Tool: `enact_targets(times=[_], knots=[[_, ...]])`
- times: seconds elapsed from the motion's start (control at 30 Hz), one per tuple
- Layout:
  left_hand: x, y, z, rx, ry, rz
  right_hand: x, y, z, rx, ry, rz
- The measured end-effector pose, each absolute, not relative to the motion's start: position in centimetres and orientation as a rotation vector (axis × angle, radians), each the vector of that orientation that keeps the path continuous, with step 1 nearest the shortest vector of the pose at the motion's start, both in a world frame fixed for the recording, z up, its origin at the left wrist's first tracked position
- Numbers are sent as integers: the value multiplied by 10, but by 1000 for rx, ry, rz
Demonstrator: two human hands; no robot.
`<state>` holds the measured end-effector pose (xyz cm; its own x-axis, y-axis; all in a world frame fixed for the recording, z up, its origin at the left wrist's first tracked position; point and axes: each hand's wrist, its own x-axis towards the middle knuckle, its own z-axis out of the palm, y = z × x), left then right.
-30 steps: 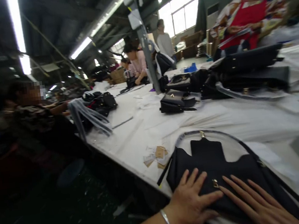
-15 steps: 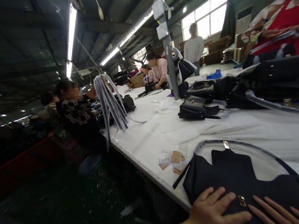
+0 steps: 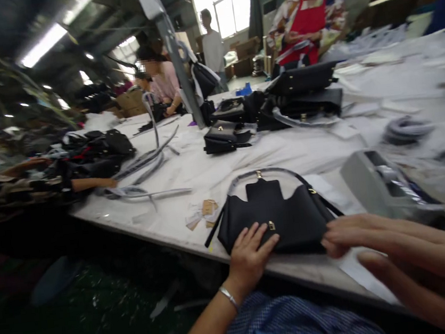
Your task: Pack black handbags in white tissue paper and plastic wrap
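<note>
White-covered surface (image 3: 171, 207) is strewn w/ other bags (image 3: 223, 136) & paper tags (image 3: 210, 207), the black handbag (image 3: 292, 218) being laid flat at its near edge. R hand (image 3: 417, 257) has just been lifted off & is poised by the bag's R end, fingers loosely extended, thumb apart, nothing visibly gripped; bag's now steadied by L hand (image 3: 248, 252) only, fingers spread flat, nothing grasped.

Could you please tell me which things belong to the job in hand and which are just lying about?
In hand:
black bag under left hand
its gold clasp

Apparently lying about:
grey tape dispenser
brown tags
smaller black bag farther back
</note>
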<state>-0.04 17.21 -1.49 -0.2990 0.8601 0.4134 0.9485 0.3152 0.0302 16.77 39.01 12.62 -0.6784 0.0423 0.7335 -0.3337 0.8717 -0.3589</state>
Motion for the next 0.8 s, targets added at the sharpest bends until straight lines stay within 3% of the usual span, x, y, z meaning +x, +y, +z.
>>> enact_targets(times=[0.1, 0.27, 0.4, 0.8], knots=[[-4, 173, -11, -1651, -2238, -413, 149, 379, 124, 275, -2434, 572], [-3, 172, -7, -1677, -2211, -347, 127, 392, 57, 212, -2879, 301], [-3, 174, 1, -1730, -2195, -174, 129, 396, 26, 162, -2927, 307], [-41, 195, -13, -1943, -1844, -95, 142, 391, 15, -34, -2881, 464]])
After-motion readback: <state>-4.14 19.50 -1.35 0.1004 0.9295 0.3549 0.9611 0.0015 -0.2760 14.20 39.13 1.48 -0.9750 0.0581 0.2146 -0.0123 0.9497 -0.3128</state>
